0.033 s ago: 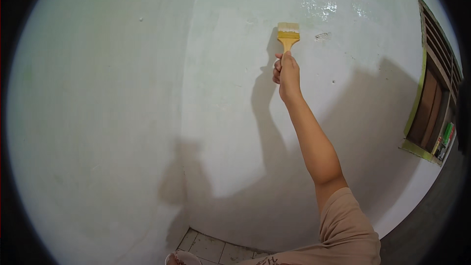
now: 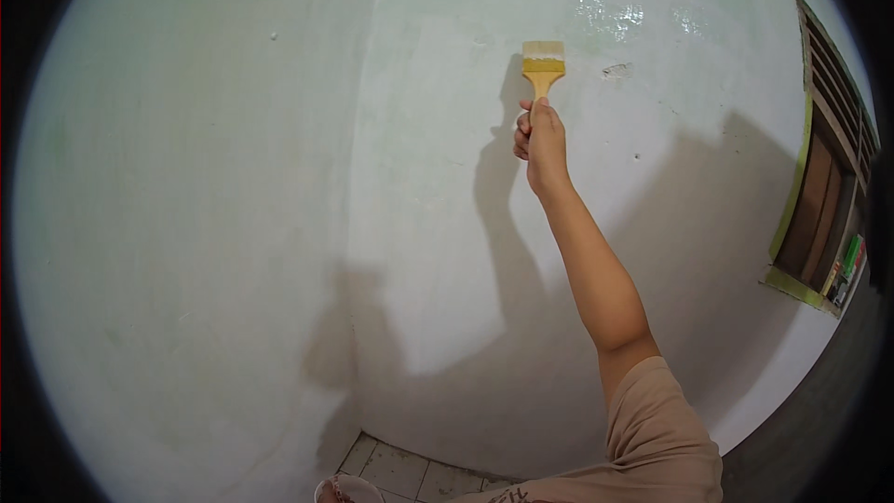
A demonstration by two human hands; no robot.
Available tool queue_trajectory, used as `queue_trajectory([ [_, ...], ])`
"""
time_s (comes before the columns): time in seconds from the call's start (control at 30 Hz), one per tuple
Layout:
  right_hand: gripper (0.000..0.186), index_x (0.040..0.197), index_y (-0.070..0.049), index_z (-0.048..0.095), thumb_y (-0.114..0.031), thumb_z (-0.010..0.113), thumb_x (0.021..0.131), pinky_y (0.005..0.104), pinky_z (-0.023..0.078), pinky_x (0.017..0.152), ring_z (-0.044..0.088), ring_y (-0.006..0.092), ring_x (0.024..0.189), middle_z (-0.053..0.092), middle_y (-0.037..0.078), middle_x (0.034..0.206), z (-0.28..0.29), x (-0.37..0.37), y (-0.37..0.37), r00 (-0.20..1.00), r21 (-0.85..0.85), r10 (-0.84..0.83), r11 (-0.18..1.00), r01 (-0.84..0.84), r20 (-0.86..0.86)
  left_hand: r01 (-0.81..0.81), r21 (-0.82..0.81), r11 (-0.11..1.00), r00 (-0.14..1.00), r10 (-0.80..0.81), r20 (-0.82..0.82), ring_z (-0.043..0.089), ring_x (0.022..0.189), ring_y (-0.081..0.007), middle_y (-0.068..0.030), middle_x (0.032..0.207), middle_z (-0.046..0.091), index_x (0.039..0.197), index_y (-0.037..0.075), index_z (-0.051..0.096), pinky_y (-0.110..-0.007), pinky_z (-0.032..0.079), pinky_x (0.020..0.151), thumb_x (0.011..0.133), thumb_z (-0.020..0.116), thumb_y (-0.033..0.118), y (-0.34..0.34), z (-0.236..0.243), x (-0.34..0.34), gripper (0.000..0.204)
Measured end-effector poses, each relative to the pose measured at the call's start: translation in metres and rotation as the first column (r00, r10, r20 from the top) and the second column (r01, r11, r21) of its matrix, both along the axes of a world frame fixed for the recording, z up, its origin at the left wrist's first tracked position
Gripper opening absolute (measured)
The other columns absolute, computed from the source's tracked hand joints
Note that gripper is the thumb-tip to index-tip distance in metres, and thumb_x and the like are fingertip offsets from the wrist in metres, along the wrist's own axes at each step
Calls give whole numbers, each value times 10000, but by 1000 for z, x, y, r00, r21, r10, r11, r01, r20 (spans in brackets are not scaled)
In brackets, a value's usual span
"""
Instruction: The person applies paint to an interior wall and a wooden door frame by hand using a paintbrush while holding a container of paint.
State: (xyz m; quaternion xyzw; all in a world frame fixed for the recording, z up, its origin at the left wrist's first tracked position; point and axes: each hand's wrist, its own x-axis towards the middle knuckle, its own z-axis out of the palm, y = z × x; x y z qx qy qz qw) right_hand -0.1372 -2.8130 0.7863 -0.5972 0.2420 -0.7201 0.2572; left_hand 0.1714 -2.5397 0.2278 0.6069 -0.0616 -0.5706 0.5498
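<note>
My right hand (image 2: 543,144) is closed around the wooden handle of a wide flat paintbrush (image 2: 543,63), held with its bristles up. Pale bristles and a yellow band show on the brush, which is at the pale green-white wall (image 2: 447,251). Whether the bristle tips press on the wall, I cannot tell. At the bottom edge, a whitish round rim, seemingly of a container (image 2: 371,487), is partly cut off, with a small reddish-brown shape at its left side. My left hand cannot be made out clearly there; its fingers are hidden.
Wet, shiny patches (image 2: 607,15) glisten up and right of the brush, above a chipped spot (image 2: 616,71). On the right is a wooden window (image 2: 819,186) with slats and a green frame, small items on its sill. Floor tiles (image 2: 396,469) show below the wall corner.
The brush and my right hand have shifted slightly left along the wall. The view itself has moved a little. My right hand keeps its grip.
</note>
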Motion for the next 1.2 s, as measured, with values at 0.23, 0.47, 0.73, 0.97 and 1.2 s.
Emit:
queue_trajectory([
  [0.23, 301, 1109, -33, 460, -309, 364, 1035, 255, 315, 438, 451, 102, 491, 546, 26, 710, 35, 82, -49, 984, 27, -10, 1000, 15, -180, -85, 29, 996, 992, 87, -91, 372, 392, -127, 5, 511, 446, 645, 150, 464, -286, 293, 376, 989, 466, 433, 0, -35, 20, 446],
  [0.47, 354, 972, -30, 509, -344, 354, 1025, 278, 361, 429, 472, 131, 472, 533, 28, 647, 144, 114, -139, 904, -237, -316, 938, 252, -287, -341, 81, 937, 922, 350, -168, 355, 359, -127, 14, 469, 405, 605, 182, 445, -285, 258, 336, 967, 490, 473, 24, -84, 53, 467],
  [0.73, 423, 1101, 40, 524, -336, 351, 1015, 363, 550, 513, 426, 147, 444, 409, 14, 583, 110, 165, -154, 1000, 79, -16, 997, 14, 21, -496, 160, 853, 866, 499, 22, 352, 356, -116, 28, 463, 386, 575, 192, 413, -265, 254, 337, 929, 557, 516, 50, -141, 72, 501],
  [0.97, 431, 1035, 65, 534, -328, 361, 1007, 354, 542, 468, 438, 153, 433, 450, 43, 630, 24, 210, -139, 1000, -7, 18, 1000, -18, 0, -442, 180, 879, 897, 434, 81, 340, 368, -114, 37, 458, 352, 548, 204, 383, -272, 236, 359, 944, 512, 538, 60, -144, 76, 534],
  [1.2, 353, 1058, 43, 465, -294, 384, 993, 329, 506, 451, 449, 148, 462, 470, 47, 657, 109, 182, -158, 997, -73, -57, 996, 60, 43, -563, 95, 821, 822, 568, -38, 349, 378, -103, 42, 472, 360, 583, 204, 404, -271, 247, 355, 979, 468, 485, 50, -135, 57, 489],
])
